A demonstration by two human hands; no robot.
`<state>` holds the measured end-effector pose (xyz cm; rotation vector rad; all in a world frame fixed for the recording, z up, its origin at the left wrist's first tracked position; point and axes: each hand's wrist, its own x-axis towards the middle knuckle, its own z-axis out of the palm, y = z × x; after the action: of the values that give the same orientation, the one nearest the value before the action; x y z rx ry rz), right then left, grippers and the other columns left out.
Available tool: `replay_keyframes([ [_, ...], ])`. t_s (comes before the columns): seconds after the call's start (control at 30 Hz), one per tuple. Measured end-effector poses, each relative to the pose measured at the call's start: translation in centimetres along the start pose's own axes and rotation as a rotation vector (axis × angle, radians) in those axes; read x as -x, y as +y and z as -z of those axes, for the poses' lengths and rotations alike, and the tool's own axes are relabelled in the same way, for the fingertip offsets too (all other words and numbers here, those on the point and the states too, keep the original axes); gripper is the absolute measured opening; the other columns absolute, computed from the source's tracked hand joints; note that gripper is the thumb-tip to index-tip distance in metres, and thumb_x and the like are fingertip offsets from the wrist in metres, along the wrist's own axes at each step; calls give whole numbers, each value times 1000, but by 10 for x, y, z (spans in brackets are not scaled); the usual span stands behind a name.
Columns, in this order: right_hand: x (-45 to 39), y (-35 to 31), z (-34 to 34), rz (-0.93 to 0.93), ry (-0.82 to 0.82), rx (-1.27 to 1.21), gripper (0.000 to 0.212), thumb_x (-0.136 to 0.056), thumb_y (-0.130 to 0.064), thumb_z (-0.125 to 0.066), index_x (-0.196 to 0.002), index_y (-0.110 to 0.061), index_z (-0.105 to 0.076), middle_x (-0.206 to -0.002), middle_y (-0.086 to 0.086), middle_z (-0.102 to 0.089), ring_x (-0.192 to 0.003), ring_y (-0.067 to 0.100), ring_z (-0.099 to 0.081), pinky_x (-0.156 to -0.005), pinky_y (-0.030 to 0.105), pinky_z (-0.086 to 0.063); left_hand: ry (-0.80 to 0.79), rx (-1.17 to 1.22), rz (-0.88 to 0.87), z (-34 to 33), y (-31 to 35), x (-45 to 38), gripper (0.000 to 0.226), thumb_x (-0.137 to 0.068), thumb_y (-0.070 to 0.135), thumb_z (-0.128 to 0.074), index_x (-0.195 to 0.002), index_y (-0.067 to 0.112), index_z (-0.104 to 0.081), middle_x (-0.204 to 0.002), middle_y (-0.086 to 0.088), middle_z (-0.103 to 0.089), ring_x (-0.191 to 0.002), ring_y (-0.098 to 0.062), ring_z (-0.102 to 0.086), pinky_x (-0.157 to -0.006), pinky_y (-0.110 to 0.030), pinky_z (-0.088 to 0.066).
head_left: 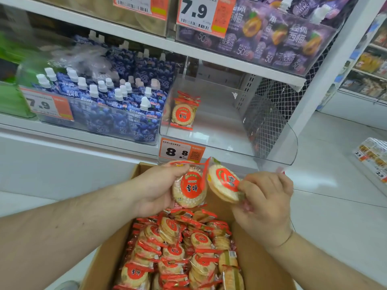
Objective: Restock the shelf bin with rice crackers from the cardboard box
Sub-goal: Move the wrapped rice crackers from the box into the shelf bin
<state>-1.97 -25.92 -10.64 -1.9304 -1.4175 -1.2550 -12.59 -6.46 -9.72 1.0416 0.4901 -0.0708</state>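
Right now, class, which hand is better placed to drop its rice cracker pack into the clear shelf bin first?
Probably the right hand: it holds its pack directly below the clear bin's open space; the left hand sits further left.

1. The white middle shelf (79, 132) carries three clear bins side by side.
2. The right-hand clear shelf bin (278, 143) rests on that shelf; a few rice cracker packs (184, 110) stand against its left wall, and an 8.8 price tag (181, 151) hangs on its front.
3. The centre bin holds blue spouted jelly pouches (117, 105); a 7.9 tag (47, 104) is fixed to its front.
4. The upper shelf (209, 53) carries a bin of purple jelly pouches (278, 34).
5. The pale tiled floor (335, 206) bears the open cardboard box (104, 256), filled with packed rice crackers (178, 252).
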Motion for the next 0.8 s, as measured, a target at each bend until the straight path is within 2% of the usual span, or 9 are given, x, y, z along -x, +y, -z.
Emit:
replay_keyframes([
  [0.1,-10,-10,-2,-9,-8,50,5,-76,-18,-63,-76,-18,-69,-68,1,-58,-64,24,-53,-77,39,-36,-28,115,19,-9,-2,-3,40,-103,36,-36,-127,13,-60,-116,-16,-69,-111,-32,-65,-99,-50,-48],
  [0.17,-12,-16,-5,11,-34,38,16,-82,-19,-59,-78,-16,-74,-68,1,-57,-63,25,-54,-74,40,-38,-72,164,26,-13,-2,-3,49,-102,44,-32,-125,13,-62,-119,-16,-68,-114,-32,-62,-104,-49,-44],
  [0.23,-10,-20,-8,48,-69,-13,15,-81,-14,-60,-89,-14,-72,-70,2,-58,-65,25,-54,-71,40,-39,-123,208,26,-14,-1,-3,58,-99,53,-31,-125,12,-63,-121,-16,-66,-113,-31,-61,-107,-46,-41],
  [0.3,-7,-24,-10,70,-110,-80,25,-75,-9,-63,-100,-13,-64,-73,5,-59,-67,25,-53,-69,39,-40,-153,211,23,-14,0,0,61,-96,57,-37,-123,10,-65,-121,-17,-66,-108,-29,-62,-104,-44,-43],
  [0.4,-6,-28,-9,123,-172,-167,27,-78,-8,-59,-104,-8,-67,-76,7,-60,-69,25,-54,-67,39,-40,-147,127,-10,-13,0,5,46,-88,34,-59,-121,4,-64,-119,-20,-66,-101,-28,-64,-94,-42,-49],
  [0.53,-4,-23,-6,164,-263,-301,33,-75,-4,-58,-105,-6,-73,-85,8,-64,-79,25,-58,-73,38,-42,-58,109,-46,-6,3,5,53,-75,7,-66,-125,-5,-56,-120,-28,-63,-99,-33,-62,-93,-44,-47],
  [0.63,-4,-24,-4,-62,-347,-425,48,-75,-18,-63,-122,-12,-63,-105,5,-61,-98,18,-57,-83,37,-45,-35,116,-58,0,9,4,50,-76,1,-60,-125,-8,-55,-120,-29,-62,-107,-39,-61,-103,-49,-44],
  [0.73,-16,-30,-1,-547,-625,-471,85,-79,-67,-51,-149,-22,-34,-136,-11,-42,-123,-1,-39,-102,17,-35,-44,130,-79,2,14,5,42,-82,-3,-53,-124,-5,-57,-117,-27,-65,-115,-40,-60,-105,-52,-42],
  [0.8,-22,-33,-3,-707,-750,-610,89,-73,-82,-44,-148,-35,-30,-138,-20,-43,-126,-7,-38,-105,18,-36,-56,125,-99,2,17,7,49,-78,-5,-54,-127,-5,-53,-117,-29,-64,-113,-42,-60,-103,-54,-44],
])
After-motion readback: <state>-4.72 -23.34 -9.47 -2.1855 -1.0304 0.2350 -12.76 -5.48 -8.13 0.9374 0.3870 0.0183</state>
